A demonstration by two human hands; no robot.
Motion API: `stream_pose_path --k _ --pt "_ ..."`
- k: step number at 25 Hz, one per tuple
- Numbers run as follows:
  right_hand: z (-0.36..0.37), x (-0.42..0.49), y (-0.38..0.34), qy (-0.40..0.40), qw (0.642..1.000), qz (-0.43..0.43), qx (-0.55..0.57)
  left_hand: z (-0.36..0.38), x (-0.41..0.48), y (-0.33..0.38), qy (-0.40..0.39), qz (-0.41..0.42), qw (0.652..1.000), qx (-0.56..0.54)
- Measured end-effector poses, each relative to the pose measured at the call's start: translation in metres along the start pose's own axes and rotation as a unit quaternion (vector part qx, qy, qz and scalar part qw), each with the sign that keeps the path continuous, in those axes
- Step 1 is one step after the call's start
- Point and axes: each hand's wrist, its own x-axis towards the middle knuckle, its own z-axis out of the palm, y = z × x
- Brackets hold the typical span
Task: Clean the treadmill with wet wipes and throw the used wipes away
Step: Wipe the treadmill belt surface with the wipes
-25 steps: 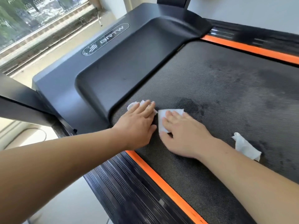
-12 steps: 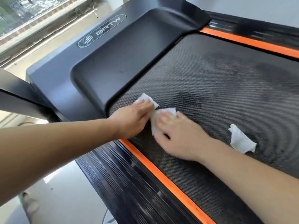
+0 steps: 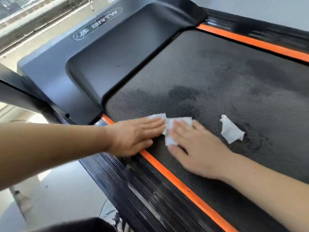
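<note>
Head view, contents as they lie before you. Item one: black treadmill (image 3: 167, 91) with a moulded black motor cover (image 3: 120, 52) lettered BRTW, a dark grey dotted-texture running belt (image 3: 234, 77), a near orange strip (image 3: 175, 180) along the belt's edge on your left, a far orange strip (image 3: 250, 41) along the opposite edge, and a ribbed black side rail (image 3: 143, 190) outside the near strip. Item two: your left hand (image 3: 133, 136), palm down, fingers straight and together, lying across the near orange strip with its fingertips on the belt. It grasps nothing and presses flat on a white wet wipe (image 3: 158, 116), of which only a crumpled corner shows beyond the fingertips. Item three: your right hand (image 3: 197, 148), likewise flat and unclenched, fingers extended, pressing a second white wet wipe (image 3: 181, 121) onto the belt just beside the first. The two wipes meet between your hands; whether they overlap cannot be told. Item four: third white wipe (image 3: 231, 131), crumpled, lying loose on the belt to the right of your right hand, apart from it. Item five: darker damp-looking patches (image 3: 182, 94) on the belt beyond your hands and around the loose wipe. Item six: pale glossy floor (image 3: 63, 190) beside the rail, and a window (image 3: 25, 12) at upper left.
</note>
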Motion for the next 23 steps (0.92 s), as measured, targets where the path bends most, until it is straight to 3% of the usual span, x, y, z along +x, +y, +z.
stream_pose_path --k 2,3,5,7,8,10,12,17,19,21,23 --pt "0.006 -0.011 -0.012 -0.034 0.996 -0.084 0.009 -0.006 -0.008 -0.018 0.000 -0.146 0.989 0.005" --pt "0.008 -0.013 -0.013 -0.037 0.994 -0.107 0.003 -0.007 -0.012 -0.018 -0.010 -0.178 0.984 0.010" --pt "0.005 -0.009 -0.006 -0.025 0.995 -0.091 -0.018 -0.001 -0.019 0.004 -0.005 -0.093 0.996 -0.006" --pt "-0.002 -0.001 0.012 0.011 0.998 0.017 -0.054 0.009 -0.027 0.018 -0.027 0.007 0.999 0.028" --pt "-0.005 0.005 0.027 0.031 0.993 0.088 -0.075 0.006 -0.027 0.012 -0.031 0.008 0.999 0.034" --pt "-0.010 0.015 0.051 0.031 0.980 0.181 -0.073 0.001 -0.018 -0.005 -0.004 -0.099 0.995 0.029" --pt "-0.012 0.018 0.049 0.038 0.983 0.175 -0.045 0.001 -0.009 -0.005 0.005 -0.170 0.985 -0.003" --pt "-0.004 0.011 -0.004 -0.008 0.998 -0.053 0.035 -0.007 0.003 0.003 0.031 -0.073 0.997 -0.020" --pt "-0.002 0.018 0.003 0.008 0.999 -0.036 0.016 -0.014 0.005 -0.014 0.037 -0.140 0.989 -0.031" --pt "0.000 0.027 0.015 0.049 0.997 0.062 -0.023 -0.012 0.006 -0.014 0.006 -0.180 0.984 -0.018" --pt "-0.001 0.034 0.022 0.057 0.990 0.124 -0.040 -0.003 0.011 0.001 0.007 -0.093 0.995 -0.023"
